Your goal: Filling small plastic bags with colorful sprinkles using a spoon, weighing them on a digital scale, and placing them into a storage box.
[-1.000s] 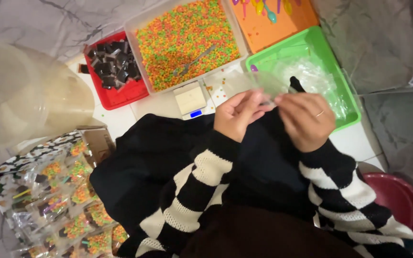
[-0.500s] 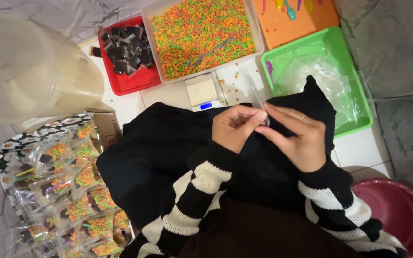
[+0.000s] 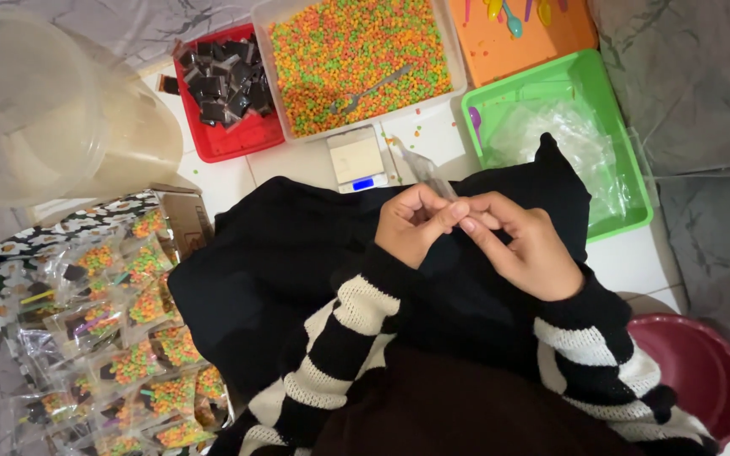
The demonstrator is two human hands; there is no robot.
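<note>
Clear filled packets point(image 3: 120, 355) lower left; scale's blue screen point(image 3: 363, 182).

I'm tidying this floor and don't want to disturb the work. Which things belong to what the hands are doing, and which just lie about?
In use:
left hand
right hand
small clear plastic bag pinched between them

Lying about:
green plastic tray
clear tub of coloured beads
small digital scale
red tray of dark squares
filled packets

Scale point(image 3: 356, 159) (trays behind) blocking forward reach

Bright even indoor light, soft shadows, colours vivid, mild blur, slight wide-angle stretch at edges
</note>
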